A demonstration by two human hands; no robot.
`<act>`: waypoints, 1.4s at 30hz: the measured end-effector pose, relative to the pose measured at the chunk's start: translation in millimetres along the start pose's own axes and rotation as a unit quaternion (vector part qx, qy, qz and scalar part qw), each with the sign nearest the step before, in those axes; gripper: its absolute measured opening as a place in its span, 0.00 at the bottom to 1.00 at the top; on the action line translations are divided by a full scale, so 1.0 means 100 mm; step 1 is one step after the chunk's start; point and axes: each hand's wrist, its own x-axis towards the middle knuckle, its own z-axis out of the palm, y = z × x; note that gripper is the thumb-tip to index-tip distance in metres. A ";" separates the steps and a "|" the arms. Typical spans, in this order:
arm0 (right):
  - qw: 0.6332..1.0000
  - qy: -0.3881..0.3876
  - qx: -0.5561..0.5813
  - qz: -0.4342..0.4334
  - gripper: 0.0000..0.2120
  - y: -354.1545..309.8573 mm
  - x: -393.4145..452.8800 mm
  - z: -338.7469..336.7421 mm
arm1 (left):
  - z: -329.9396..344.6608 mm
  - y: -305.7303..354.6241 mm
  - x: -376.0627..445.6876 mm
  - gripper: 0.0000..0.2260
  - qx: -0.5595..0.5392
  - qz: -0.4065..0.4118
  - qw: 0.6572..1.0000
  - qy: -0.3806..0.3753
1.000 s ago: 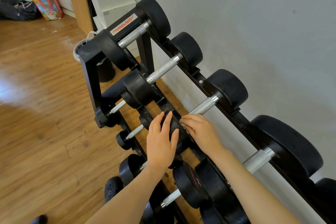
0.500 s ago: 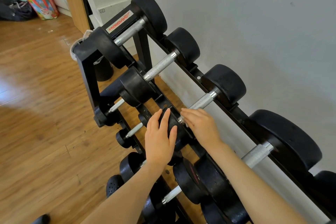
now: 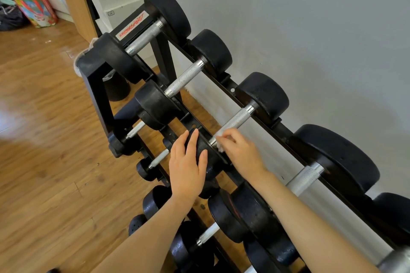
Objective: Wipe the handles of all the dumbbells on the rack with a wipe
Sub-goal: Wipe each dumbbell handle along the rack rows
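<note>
Knurled silver steel marks the handle [image 3: 236, 120] of the third black round-headed dumbbell on the top tier of the black metal rack [image 3: 95, 86], which stands against a grey wall over a wooden floor. In the head view, the only one here, the right hand [image 3: 240, 153] sits at the near end of that handle with its fingers curled, pinching a small white wipe [image 3: 219, 137] against the metal. The left hand [image 3: 188, 166] lies flat, fingers straight, on the dumbbell's near black head [image 3: 203, 150], apparently steadying it.

The wipe looks thin, soft and limp, so it will likely bunch unless the fingers wrap it round the bar. The rough knurling should drag on it, which helps cleaning but could snag or tear it. The dumbbell itself appears heavy and settled in its cradle, so it probably need not be lifted; the bare stretch of handle toward the far head is the part left to cover. Other handles, above and on the lower tiers, show no wipe on them.
</note>
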 end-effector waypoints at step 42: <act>0.942 0.150 0.066 0.293 0.13 -0.32 -1.15 -0.92 | -0.08 1.01 -0.66 0.22 0.056 0.025 0.985 -0.160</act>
